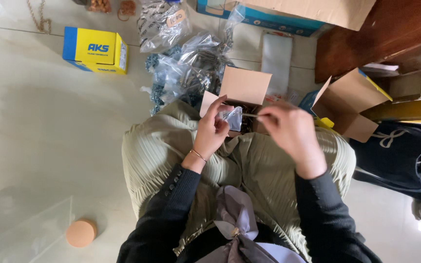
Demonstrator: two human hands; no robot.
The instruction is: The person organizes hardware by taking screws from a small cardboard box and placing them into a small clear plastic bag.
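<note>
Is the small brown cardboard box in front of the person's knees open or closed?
Open. The cardboard box has its flaps standing up and apart, just beyond the left hand and right hand, which hold a small clear bag.

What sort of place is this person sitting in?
Probably a home floor used for small packing work. The person sits on pale floor tiles among clear plastic bags of small metal parts, open brown cardboard boxes and a yellow and blue carton.
</note>
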